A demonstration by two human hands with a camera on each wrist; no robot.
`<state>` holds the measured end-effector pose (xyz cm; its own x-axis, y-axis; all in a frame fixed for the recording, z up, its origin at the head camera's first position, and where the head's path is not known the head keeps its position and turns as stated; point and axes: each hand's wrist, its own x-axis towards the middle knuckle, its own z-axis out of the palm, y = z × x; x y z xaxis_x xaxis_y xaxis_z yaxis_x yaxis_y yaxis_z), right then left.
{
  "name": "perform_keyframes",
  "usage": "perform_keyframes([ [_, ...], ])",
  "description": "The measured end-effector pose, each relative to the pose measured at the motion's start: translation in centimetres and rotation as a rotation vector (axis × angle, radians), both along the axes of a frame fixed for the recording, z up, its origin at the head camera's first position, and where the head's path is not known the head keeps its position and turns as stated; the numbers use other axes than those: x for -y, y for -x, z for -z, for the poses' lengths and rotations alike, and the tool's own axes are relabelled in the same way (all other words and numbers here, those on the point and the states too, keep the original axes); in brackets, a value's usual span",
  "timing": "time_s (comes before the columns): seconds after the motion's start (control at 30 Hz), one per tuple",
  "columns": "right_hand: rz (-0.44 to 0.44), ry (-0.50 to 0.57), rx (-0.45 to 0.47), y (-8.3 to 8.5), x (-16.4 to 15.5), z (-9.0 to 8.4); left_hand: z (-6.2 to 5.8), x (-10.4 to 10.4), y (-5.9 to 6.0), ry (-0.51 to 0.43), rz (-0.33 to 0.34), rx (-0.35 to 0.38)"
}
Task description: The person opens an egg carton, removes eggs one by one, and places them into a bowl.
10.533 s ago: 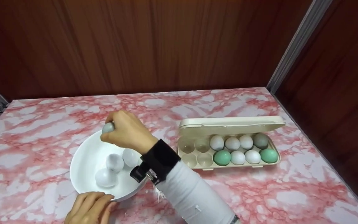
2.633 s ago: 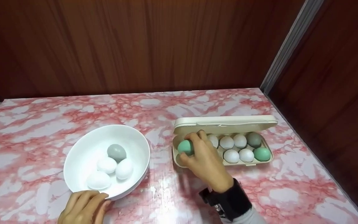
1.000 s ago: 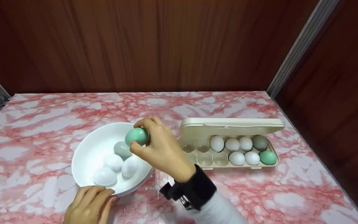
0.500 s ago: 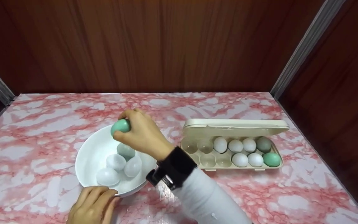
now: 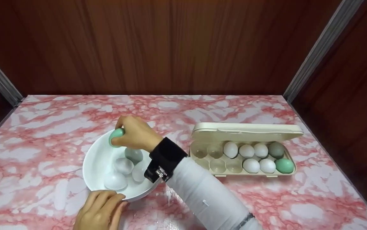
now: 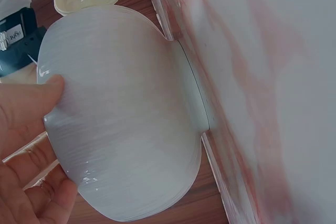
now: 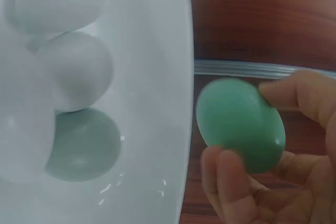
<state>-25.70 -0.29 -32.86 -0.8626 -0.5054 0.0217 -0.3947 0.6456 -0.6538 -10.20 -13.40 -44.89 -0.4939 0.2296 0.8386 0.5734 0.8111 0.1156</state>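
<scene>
My right hand (image 5: 132,132) pinches a green egg (image 5: 116,135) (image 7: 241,124) at the far rim of the white bowl (image 5: 95,156) (image 7: 157,77). Inside the bowl lie three white eggs (image 5: 116,180) and a grey-green egg (image 5: 133,154) (image 7: 84,142). My left hand (image 5: 99,212) holds the bowl's near rim; in the left wrist view its thumb (image 6: 29,100) presses the bowl's outer wall (image 6: 126,119). The open beige egg carton (image 5: 245,150) stands to the right with several eggs at its right end and empty cups at its left.
The pink marbled tabletop (image 5: 266,198) is boxed in by dark wood panels at the back (image 5: 170,48) and right (image 5: 355,95). The carton's lid (image 5: 247,128) stands up behind its cups.
My right hand has carried the green egg from the carton leftward over the bowl to its far rim, lowering it a little. The left hand stays on the bowl.
</scene>
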Motion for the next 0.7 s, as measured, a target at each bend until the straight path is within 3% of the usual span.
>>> perform_keyframes([
  [0.27,-0.050,-0.151,0.093,0.3,1.0,1.2,-0.2,0.1,-0.2,0.017,0.000,0.016],
  [0.7,-0.047,-0.394,-0.001,0.3,1.2,2.7,-0.3,0.0,-0.3,0.005,0.004,0.028],
])
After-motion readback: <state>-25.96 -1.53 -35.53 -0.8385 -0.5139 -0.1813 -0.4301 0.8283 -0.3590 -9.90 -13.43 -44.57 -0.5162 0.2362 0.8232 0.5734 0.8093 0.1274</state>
